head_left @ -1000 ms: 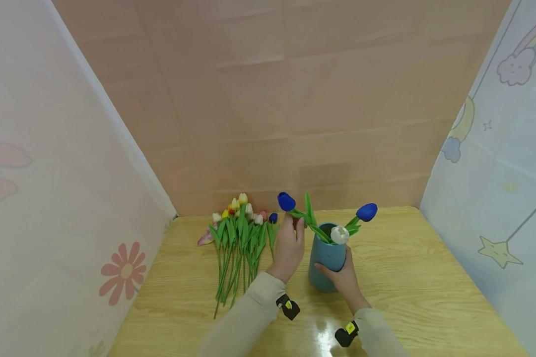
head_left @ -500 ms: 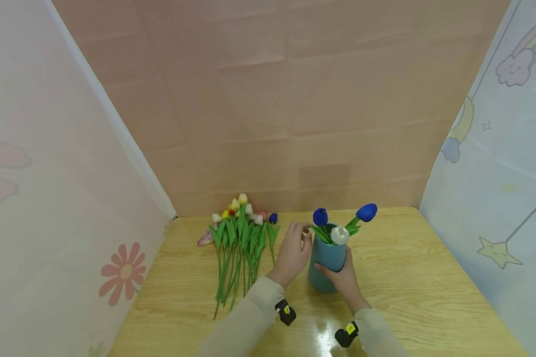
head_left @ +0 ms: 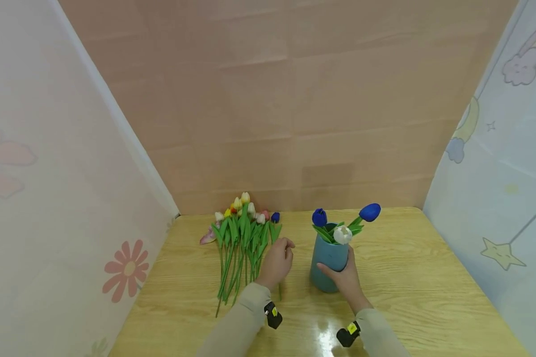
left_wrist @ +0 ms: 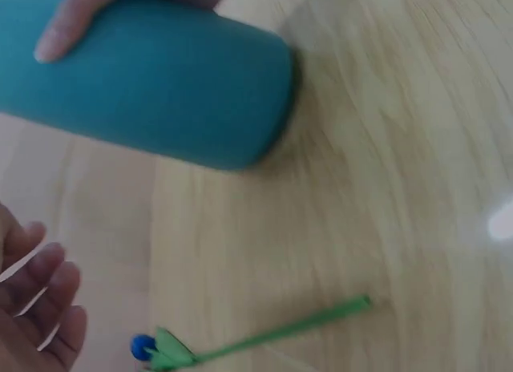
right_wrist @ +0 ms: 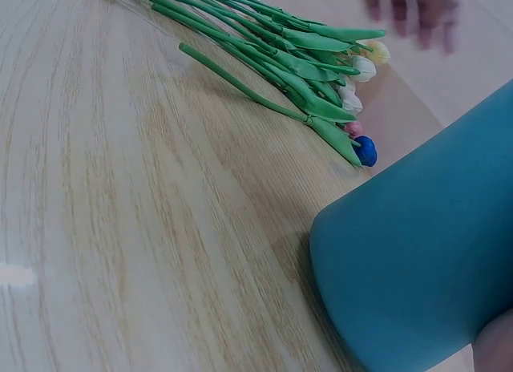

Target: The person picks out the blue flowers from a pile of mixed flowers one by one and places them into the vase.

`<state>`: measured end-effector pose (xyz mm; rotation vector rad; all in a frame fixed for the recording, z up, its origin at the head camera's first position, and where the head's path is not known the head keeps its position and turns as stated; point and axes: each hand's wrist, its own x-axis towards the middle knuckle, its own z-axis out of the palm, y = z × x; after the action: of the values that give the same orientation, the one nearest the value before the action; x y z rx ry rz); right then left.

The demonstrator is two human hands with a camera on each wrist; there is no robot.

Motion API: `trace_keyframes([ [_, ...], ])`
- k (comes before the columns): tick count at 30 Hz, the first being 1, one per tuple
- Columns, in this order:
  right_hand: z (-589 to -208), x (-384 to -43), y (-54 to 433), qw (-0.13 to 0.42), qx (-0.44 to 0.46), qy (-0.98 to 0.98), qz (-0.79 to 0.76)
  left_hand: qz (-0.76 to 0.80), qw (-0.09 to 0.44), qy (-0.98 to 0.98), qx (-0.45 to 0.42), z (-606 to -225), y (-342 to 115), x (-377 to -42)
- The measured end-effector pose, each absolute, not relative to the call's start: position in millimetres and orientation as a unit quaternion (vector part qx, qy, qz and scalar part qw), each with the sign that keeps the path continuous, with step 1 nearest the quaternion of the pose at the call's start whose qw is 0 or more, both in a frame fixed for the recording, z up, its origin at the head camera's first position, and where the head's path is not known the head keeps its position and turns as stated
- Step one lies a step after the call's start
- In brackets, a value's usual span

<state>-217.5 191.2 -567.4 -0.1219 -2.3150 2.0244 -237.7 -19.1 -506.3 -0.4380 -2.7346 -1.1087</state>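
Note:
A blue-green vase (head_left: 328, 260) stands on the table, and my right hand (head_left: 346, 280) grips its side with thumb and fingers around it. Two blue tulips, one at the vase's left (head_left: 319, 217) and one leaning right (head_left: 369, 212), and a white tulip (head_left: 342, 234) stick out of its mouth. My left hand (head_left: 277, 263) holds nothing; its fingers are loosely bent in the left wrist view. It hovers over the right edge of the flower pile, nearest a single blue tulip (head_left: 275, 218) lying on the table, whose stem it partly hides in the head view.
Several tulips (head_left: 241, 238) in white, yellow and pink lie in a bunch left of the vase, stems toward me. A pinkish-purple flower (head_left: 208, 236) lies at their left. Wall sheets bound the wooden table (head_left: 411, 277) on the left, right and back.
My left hand let go of a blue tulip, which dropped deeper into the vase, then drew back left to the flower pile. My right hand stayed on the vase.

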Motion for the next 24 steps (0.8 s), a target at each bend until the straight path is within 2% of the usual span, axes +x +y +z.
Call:
trace_keyframes([
  [6,-566,-217,193,0.02,-0.043,-0.751,0.659,-0.296,-0.003,-0.95,-0.103,-540,-35,-236],
  [15,-566,-217,193,0.021,-0.044,-0.753,0.657,-0.152,0.058,-0.986,-0.032,-570,-42,-224],
  [24,-564,-217,193,0.012,-0.051,-0.757,0.651,-0.097,0.033,-0.994,-0.024,-578,-39,-223],
])
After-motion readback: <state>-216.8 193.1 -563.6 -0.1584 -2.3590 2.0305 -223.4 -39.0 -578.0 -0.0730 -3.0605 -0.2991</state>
